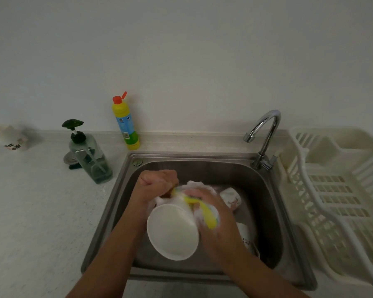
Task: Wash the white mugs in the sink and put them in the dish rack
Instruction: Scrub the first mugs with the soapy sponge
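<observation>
Over the steel sink (pixel 205 160) I hold a white mug (pixel 172 231) with its open mouth turned toward me. My left hand (pixel 157 181) grips the mug's far end, fingers curled tight. My right hand (pixel 211 214), covered in foam, grips a yellow sponge (pixel 209 216) against the mug's right side. Two more white mugs lie in the basin: one (pixel 230 198) behind my right hand and one (pixel 246 235) partly hidden under my right wrist. The cream dish rack (pixel 340 190) stands on the counter right of the sink, with no mug showing in it.
A chrome faucet (pixel 265 134) rises at the sink's back right corner, no water running. A yellow detergent bottle (pixel 125 121) and a green pump soap bottle (pixel 88 153) stand behind the sink's left side. Another white cup (pixel 9 137) sits at the counter's far left.
</observation>
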### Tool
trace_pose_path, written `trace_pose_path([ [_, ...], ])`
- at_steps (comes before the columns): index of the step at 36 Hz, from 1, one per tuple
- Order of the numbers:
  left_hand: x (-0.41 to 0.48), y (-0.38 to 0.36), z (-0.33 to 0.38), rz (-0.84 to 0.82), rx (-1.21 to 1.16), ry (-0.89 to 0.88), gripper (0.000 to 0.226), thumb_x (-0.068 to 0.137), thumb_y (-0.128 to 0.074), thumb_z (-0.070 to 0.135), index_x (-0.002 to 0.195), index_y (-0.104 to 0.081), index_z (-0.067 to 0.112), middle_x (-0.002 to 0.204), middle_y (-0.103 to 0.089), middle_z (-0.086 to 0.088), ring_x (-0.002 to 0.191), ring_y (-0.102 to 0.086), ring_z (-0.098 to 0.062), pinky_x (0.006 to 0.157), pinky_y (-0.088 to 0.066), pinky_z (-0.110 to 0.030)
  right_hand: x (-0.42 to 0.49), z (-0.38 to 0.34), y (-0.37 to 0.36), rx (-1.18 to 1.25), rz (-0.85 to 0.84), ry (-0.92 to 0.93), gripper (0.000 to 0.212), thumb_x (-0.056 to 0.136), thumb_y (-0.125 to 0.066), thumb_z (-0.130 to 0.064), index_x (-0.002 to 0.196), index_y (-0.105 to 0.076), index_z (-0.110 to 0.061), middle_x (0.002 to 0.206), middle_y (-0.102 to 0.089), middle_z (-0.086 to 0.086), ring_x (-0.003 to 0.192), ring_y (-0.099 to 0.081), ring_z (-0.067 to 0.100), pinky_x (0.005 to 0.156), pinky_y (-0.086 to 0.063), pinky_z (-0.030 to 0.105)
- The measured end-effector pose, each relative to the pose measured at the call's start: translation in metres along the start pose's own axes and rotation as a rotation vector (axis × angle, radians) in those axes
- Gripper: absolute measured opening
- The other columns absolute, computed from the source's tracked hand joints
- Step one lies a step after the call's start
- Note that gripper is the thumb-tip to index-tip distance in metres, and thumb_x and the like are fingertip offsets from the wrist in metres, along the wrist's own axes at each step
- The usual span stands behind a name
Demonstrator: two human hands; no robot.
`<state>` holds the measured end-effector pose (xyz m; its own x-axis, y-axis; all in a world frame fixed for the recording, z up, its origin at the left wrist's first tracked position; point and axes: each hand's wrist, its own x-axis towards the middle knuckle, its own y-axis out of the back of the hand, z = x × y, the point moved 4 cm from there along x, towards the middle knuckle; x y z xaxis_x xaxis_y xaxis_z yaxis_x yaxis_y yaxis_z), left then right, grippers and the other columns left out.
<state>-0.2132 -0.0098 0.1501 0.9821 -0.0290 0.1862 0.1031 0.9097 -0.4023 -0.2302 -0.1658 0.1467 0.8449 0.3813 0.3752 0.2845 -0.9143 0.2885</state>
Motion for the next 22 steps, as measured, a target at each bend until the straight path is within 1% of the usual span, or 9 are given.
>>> trace_pose_path([
  [3, 0.0, 0.007, -0.006, 0.069, -0.169, 0.021, 0.049, 0.064, -0.076, 0.019, 0.049, -0.031, 0.011, 0.057, -0.022, -0.01, 0.057, -0.02, -0.024, 0.055, -0.02, -0.038, -0.012, -0.006, -0.008, 0.051, 0.016, 0.088, 0.044, 0.099, -0.041, -0.05, 0.134, -0.053, -0.025, 0.142, -0.05, -0.012, 0.139, -0.039, 0.017, 0.116, -0.027, 0.036],
  [6, -0.001, 0.015, -0.013, 0.206, -0.311, 0.02, 0.06, 0.053, -0.079, 0.019, 0.052, -0.019, 0.016, 0.055, -0.016, -0.005, 0.055, -0.021, -0.017, 0.055, -0.023, -0.033, -0.015, -0.004, -0.009, -0.048, 0.07, 0.165, 0.045, 0.101, -0.042, -0.042, 0.14, -0.045, -0.021, 0.15, -0.041, -0.007, 0.145, -0.029, 0.022, 0.119, -0.02, 0.047],
  [9, -0.004, 0.018, -0.019, 0.29, -0.391, 0.034, 0.062, 0.049, -0.08, 0.018, 0.053, -0.018, 0.018, 0.056, -0.016, -0.002, 0.054, -0.021, -0.016, 0.055, -0.024, -0.031, -0.018, -0.015, -0.016, -0.124, 0.077, 0.253, 0.047, 0.101, -0.043, -0.038, 0.142, -0.042, -0.015, 0.152, -0.039, -0.002, 0.145, -0.029, 0.024, 0.119, -0.02, 0.046],
  [12, -0.007, 0.016, -0.023, 0.29, -0.366, 0.052, 0.048, 0.05, -0.077, 0.014, 0.048, -0.03, 0.019, 0.052, -0.025, 0.001, 0.054, -0.025, -0.015, 0.056, -0.025, -0.032, -0.013, -0.027, -0.02, -0.127, 0.072, 0.257, 0.049, 0.101, -0.036, -0.044, 0.136, -0.052, -0.012, 0.145, -0.048, -0.005, 0.141, -0.036, 0.019, 0.119, -0.021, 0.039],
  [14, -0.01, 0.016, -0.022, 0.278, -0.381, 0.036, 0.041, 0.052, -0.075, 0.012, 0.045, -0.036, 0.02, 0.05, -0.029, 0.003, 0.054, -0.025, -0.014, 0.056, -0.032, -0.028, -0.007, -0.026, -0.017, -0.166, 0.054, 0.236, 0.051, 0.101, -0.033, -0.046, 0.134, -0.055, -0.015, 0.143, -0.05, -0.007, 0.141, -0.036, 0.016, 0.119, -0.019, 0.037],
  [16, -0.012, 0.02, -0.019, 0.288, -0.423, 0.041, 0.05, 0.052, -0.078, 0.016, 0.047, -0.028, 0.02, 0.053, -0.024, 0.002, 0.055, -0.021, -0.015, 0.056, -0.032, -0.029, -0.005, -0.019, -0.015, -0.207, 0.06, 0.237, 0.048, 0.1, -0.037, -0.043, 0.137, -0.051, -0.016, 0.147, -0.046, -0.006, 0.142, -0.034, 0.018, 0.119, -0.021, 0.041],
  [18, -0.01, 0.031, -0.021, 0.383, -0.45, 0.054, 0.063, 0.044, -0.083, 0.022, 0.051, -0.02, 0.022, 0.056, -0.02, 0.003, 0.054, -0.021, -0.014, 0.056, -0.03, -0.029, -0.011, -0.011, -0.016, -0.254, 0.081, 0.251, 0.046, 0.1, -0.042, -0.039, 0.141, -0.045, -0.018, 0.152, -0.038, -0.006, 0.144, -0.031, 0.019, 0.118, -0.025, 0.043],
  [20, -0.011, 0.036, -0.022, 0.452, -0.464, 0.066, 0.061, 0.036, -0.086, 0.023, 0.048, -0.026, 0.023, 0.054, -0.024, 0.004, 0.051, -0.024, -0.013, 0.055, -0.031, -0.026, -0.018, -0.007, -0.021, -0.329, 0.087, 0.3, 0.051, 0.096, -0.05, -0.034, 0.143, -0.039, -0.018, 0.155, -0.029, -0.011, 0.145, -0.028, 0.017, 0.119, -0.026, 0.04],
  [22, -0.017, 0.034, -0.024, 0.435, -0.387, 0.106, 0.049, 0.042, -0.087, 0.02, 0.049, -0.038, 0.02, 0.054, -0.034, 0.0, 0.052, -0.033, -0.016, 0.057, -0.036, -0.026, -0.021, -0.013, -0.027, -0.338, 0.048, 0.345, 0.058, 0.092, -0.054, -0.033, 0.144, -0.037, -0.015, 0.157, -0.026, -0.01, 0.146, -0.025, 0.017, 0.12, -0.021, 0.035],
])
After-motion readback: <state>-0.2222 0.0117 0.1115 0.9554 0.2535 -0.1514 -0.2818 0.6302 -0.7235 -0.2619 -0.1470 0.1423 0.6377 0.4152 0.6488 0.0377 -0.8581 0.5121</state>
